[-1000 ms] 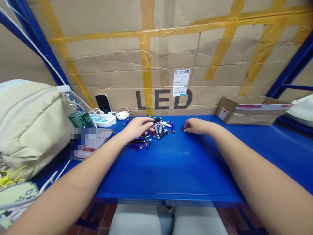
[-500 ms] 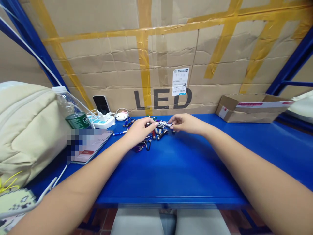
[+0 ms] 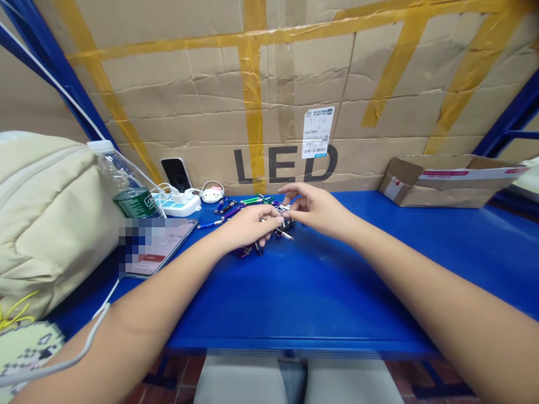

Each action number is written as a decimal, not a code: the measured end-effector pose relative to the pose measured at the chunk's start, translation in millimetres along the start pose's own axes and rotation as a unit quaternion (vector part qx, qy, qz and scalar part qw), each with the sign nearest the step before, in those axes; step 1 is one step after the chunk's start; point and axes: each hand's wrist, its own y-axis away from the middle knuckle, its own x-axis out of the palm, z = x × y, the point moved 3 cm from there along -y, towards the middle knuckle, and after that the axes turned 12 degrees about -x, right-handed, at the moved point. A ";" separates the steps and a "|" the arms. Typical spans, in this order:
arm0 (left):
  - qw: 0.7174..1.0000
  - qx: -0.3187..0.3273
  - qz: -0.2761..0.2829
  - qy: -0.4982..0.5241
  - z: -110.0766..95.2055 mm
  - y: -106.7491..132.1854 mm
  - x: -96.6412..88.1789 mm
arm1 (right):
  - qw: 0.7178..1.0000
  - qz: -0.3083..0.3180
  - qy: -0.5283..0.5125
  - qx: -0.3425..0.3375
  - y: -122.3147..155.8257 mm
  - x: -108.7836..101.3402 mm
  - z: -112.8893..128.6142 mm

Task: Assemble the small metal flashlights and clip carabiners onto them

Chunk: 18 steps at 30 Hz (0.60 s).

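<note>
A heap of small pen-like metal cylinders, some with carabiner clips, lies on the blue table [image 3: 269, 297] under and around both hands. My left hand [image 3: 252, 225] bends over the heap, thumb and fingers closed. Just below its fingertips a silver cylinder [image 3: 286, 235] sticks out. My right hand [image 3: 314, 206] meets it from the right, thumb and index finger curled together by the left fingertips. What either hand grips is too small and hidden to name. A green cylinder [image 3: 252, 200] lies behind the left hand, and a blue cylinder [image 3: 210, 224] beside it.
Left of the heap lie a phone [image 3: 168, 241], a white power strip [image 3: 181, 203], a bottle [image 3: 137, 201] and a beige bag [image 3: 54, 219]. An open cardboard box [image 3: 455, 188] stands back right. A large taped cardboard panel [image 3: 197, 112] rises behind the table.
My right hand has shifted left, its fingertips now meeting the left hand's. Cylinders around the fingers have moved, and more of the green one shows. The camera view has shifted slightly.
</note>
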 end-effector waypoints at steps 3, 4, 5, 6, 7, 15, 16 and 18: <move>0.998 -0.007 0.029 0.053 0.8 -1.3 1.1 | 1.000 -0.007 0.007 -0.021 0.8 1.2 4.1; 0.997 -0.008 0.037 0.064 0.9 -1.8 1.9 | 1.000 -0.009 0.005 -0.024 0.8 1.3 4.8; 0.997 -0.009 0.042 0.072 0.8 -2.2 2.7 | 1.000 -0.012 0.005 -0.024 0.9 1.3 5.0; 0.996 -0.011 0.041 0.076 0.6 -2.7 3.4 | 1.000 -0.016 0.008 -0.020 0.8 1.3 4.5; 0.996 -0.011 0.034 0.081 0.4 -3.3 3.6 | 1.000 -0.022 0.014 -0.011 0.6 1.4 3.4; 0.994 -0.020 -0.056 0.087 -1.0 -4.4 -1.5 | 0.985 0.035 -0.113 0.122 1.9 12.5 -13.6; 0.996 -0.016 -0.064 0.062 -1.1 -3.7 -2.2 | 0.984 0.034 -0.115 0.131 2.4 12.2 -13.9; 0.996 -0.002 -0.092 0.015 -1.4 -2.1 -3.8 | 0.988 0.041 -0.074 0.127 3.0 10.4 -12.0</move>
